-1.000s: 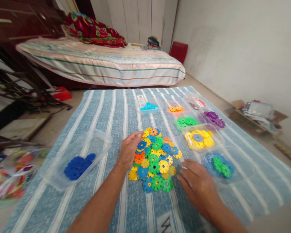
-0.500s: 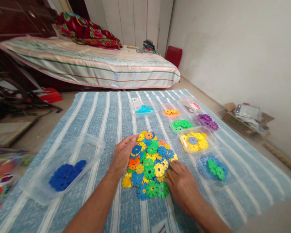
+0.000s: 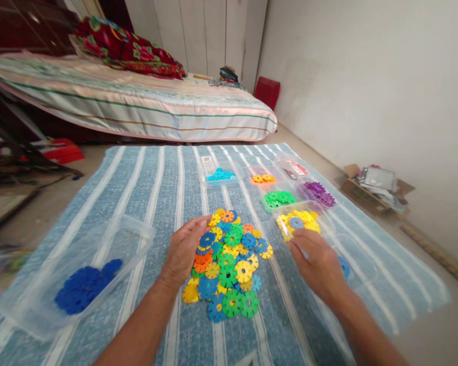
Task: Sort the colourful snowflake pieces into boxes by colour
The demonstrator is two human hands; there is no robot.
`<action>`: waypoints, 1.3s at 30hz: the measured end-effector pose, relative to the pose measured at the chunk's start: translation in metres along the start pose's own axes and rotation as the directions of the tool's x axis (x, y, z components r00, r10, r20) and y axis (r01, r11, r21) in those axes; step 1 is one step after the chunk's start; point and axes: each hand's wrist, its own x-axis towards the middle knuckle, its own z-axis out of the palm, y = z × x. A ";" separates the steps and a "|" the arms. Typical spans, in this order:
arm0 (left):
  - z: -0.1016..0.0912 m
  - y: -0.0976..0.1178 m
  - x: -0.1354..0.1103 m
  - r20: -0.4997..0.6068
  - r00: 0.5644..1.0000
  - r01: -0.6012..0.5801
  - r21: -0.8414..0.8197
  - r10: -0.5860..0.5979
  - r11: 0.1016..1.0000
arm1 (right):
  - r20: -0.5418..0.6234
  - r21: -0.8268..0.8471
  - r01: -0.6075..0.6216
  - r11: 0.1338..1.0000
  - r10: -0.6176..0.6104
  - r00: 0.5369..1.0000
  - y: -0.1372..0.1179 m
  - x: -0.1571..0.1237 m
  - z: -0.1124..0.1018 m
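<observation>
Room: a bed (image 3: pixel 137 117) with striped bedding spans the back left, carrying a red floral bundle (image 3: pixel 133 51); a pale wall (image 3: pixel 347 76) rises on the right.
Surface (image 3: pixel 164 193): draped in blue cloth with white stripes.
Long tub (image 3: pixel 132 223): see-through, at the left, holding dark blue pieces (image 3: pixel 82 291).
Left hand (image 3: pixel 183 249): curved along the pile's left edge, fingertips touching its upper left; I cannot tell whether its grip pinches a piece.
Mixed pile (image 3: pixel 227 272): notched discs in yellow, green, blue and orange, overlapping at the centre, between the hands.
Back tub (image 3: pixel 238 175): behind the pile, with light blue pieces (image 3: pixel 220 175).
Small tubs (image 3: pixel 266 207): orange pieces (image 3: pixel 263 179), green pieces (image 3: pixel 278 199), yellow pieces (image 3: pixel 309 218) with one blue disc (image 3: pixel 296 222) on top, then purple pieces (image 3: pixel 319 194).
Right hand (image 3: pixel 313 259): half a second ago at the pile's right edge, now at the near side of the yellow pieces' tub; fingers bunched, contents of the grip hidden. A yellow disc seems gone from that edge, so the work has likely shifted from pile to tub.
Right-hand tub (image 3: pixel 361 259): partly behind the right hand, some blue showing.
</observation>
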 end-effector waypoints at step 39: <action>0.000 0.003 0.002 -0.007 1.000 0.018 0.033 -0.017 0.999 | 0.172 -0.241 0.044 0.970 -0.002 0.985 0.068 0.036 -0.030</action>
